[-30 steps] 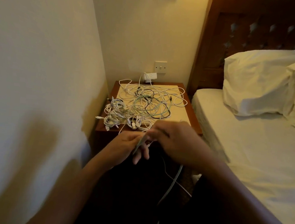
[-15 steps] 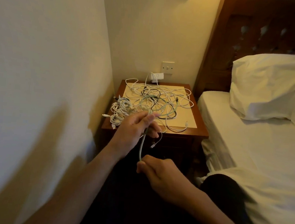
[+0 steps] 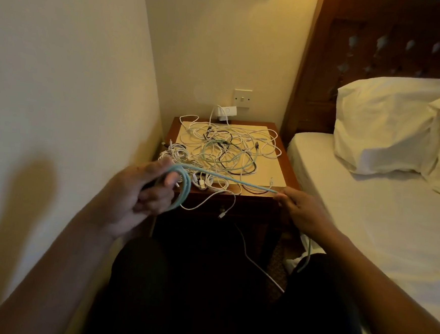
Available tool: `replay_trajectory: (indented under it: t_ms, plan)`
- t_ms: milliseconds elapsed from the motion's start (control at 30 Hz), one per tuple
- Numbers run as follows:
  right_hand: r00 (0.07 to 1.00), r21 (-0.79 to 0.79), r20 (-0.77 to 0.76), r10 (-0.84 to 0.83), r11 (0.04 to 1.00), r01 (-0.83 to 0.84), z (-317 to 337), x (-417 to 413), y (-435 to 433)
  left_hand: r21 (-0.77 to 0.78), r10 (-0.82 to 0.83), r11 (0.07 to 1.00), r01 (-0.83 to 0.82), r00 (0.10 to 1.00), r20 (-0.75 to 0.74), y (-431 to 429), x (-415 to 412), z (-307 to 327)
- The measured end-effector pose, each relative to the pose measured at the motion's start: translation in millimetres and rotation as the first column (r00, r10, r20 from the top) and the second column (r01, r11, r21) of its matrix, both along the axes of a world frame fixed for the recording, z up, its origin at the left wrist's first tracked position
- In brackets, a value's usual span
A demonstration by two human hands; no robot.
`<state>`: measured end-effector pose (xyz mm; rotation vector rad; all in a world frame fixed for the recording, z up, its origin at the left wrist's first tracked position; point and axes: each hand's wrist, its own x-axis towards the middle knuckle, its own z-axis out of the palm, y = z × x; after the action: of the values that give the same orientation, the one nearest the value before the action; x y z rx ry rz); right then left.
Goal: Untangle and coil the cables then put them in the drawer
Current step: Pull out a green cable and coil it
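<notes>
Swung out from beneath the left hand [image 3: 142, 200] since half a second ago, the right hand [image 3: 304, 213] now sits off to the right, about level with the counter's front edge. The teal cable [image 3: 228, 179], which hung short between the two hands, now runs taut. The left fingers [image 3: 158, 197] are curled round a couple of loops of that cable and hold the coil in front of the left front corner of the counter [image 3: 288, 169]. The right fingers [image 3: 285, 197] pinch the straight run just before the counter's right front corner, and the free tail drops from under that hand, below the corner. To coil well, I judge the right hand should keep only a light pinch so the cable slides through. It should lay each turn the same size as those already held and add a slight twist so the loop lies flat, while the left hand pins every new turn. Farther back, on the counter's top, lies the tangle of white, black and teal cables [image 3: 228, 151]. Bundled white cables [image 3: 177, 154] sit at its left edge.
</notes>
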<state>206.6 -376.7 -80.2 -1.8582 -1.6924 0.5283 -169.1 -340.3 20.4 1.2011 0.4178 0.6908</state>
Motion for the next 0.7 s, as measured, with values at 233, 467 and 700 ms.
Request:
replay_trajectory:
  t_ms: [233,467,700]
  plan:
    - [0.991,0.031,-0.065,-0.116,0.993,0.118,-48,16,13,-0.173,0.139,0.984,-0.051,0.827,0.544,21,2,25]
    - [0.989,-0.236,0.147,0.013,0.971,0.022,-53,27,20,-0.257,0.354,0.933,-0.250,0.759,0.547,42,8,26]
    - [0.980,-0.323,-0.113,0.167,0.926,-0.195,3,-14,13,-0.142,0.111,0.986,-0.088,0.981,0.162,6,60,9]
